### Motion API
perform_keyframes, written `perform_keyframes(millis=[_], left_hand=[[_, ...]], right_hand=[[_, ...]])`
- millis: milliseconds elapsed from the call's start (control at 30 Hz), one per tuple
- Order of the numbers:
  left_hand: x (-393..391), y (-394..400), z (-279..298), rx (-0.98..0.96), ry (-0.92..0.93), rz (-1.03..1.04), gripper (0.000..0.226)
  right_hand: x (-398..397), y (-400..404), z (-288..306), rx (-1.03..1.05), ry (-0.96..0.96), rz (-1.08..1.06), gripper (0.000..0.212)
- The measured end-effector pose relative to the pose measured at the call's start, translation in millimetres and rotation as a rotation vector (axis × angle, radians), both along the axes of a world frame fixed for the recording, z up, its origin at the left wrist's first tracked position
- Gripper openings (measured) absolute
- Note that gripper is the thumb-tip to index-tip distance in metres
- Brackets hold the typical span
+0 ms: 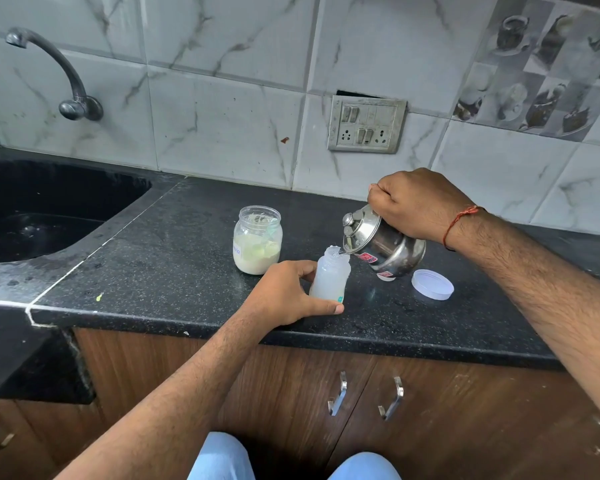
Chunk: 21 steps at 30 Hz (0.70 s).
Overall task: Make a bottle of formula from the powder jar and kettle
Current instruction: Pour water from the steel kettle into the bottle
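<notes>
A: What's the right hand (414,206) doing?

B: It's gripping the steel kettle (385,245) from above, fingers closed tight round the handle – handle itself is hidden under the fist. Kettle's tilting left, spout sitting right at the mouth of the bottle (330,273), w/ a thin clear stream going in.

A: And the left hand (286,294)?

B: It's wrapping round the bottle's lower half, thumb across the front, fingers curled behind, holding it upright on the black countertop (174,258) nr the front edge. Bottle's open, looking cloudy-white inside; can't tell the level.

A: Powder jar?

B: The powder jar (257,240) is standing just behind & left of the bottle, open, abt half full of pale powder, not touching anything. A white lid (432,284) is lying flat on the counter to the right of the kettle, apart from it.

A: Anything else?

B: Black sink (42,216) is sitting far left w/ a tap (54,74) on the tiled wall above – switch panel (366,123) is on the wall behind the kettle. Red thread (459,221) is circling the right wrist.
</notes>
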State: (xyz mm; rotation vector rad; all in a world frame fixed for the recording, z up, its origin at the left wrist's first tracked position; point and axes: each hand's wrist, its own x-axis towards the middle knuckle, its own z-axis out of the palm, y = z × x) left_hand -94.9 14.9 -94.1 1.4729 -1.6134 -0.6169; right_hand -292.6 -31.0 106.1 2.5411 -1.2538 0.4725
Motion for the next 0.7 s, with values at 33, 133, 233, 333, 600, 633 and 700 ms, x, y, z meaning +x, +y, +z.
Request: perform_keyframes(millis=[33, 133, 233, 333, 600, 633, 700], left_hand=[[-0.2, 0.1, 0.2, 0.002, 0.003, -0.002, 0.060], [-0.2, 0.0, 0.7, 0.008, 0.003, -0.004, 0.058], [-0.3, 0.6, 0.7, 0.004, -0.001, -0.007, 0.056], [-0.2, 0.0, 0.6, -0.004, -0.010, -0.003, 0.056], [0.8, -1.0, -1.4, -0.013, 0.007, -0.001, 0.055], [0.8, -1.0, -1.3, -0.012, 0.009, -0.001, 0.055], [0.7, -0.9, -1.3, -0.012, 0.011, 0.001, 0.056]], right_hand=[[0.1, 0.3, -0.1, 0.001, 0.000, 0.000, 0.049], [0.0, 0.0, 0.0, -0.002, -0.002, 0.002, 0.049], [0.1, -0.9, 0.0, -0.009, 0.000, 0.004, 0.049], [-0.1, -1.4, -0.2, -0.011, 0.002, 0.008, 0.049], [-0.8, -1.6, -1.1, -0.020, -0.003, 0.008, 0.049], [-0.9, -1.9, -1.0, -0.021, -0.002, 0.008, 0.048], [-0.5, -1.7, -0.6, -0.018, -0.001, 0.007, 0.049]])
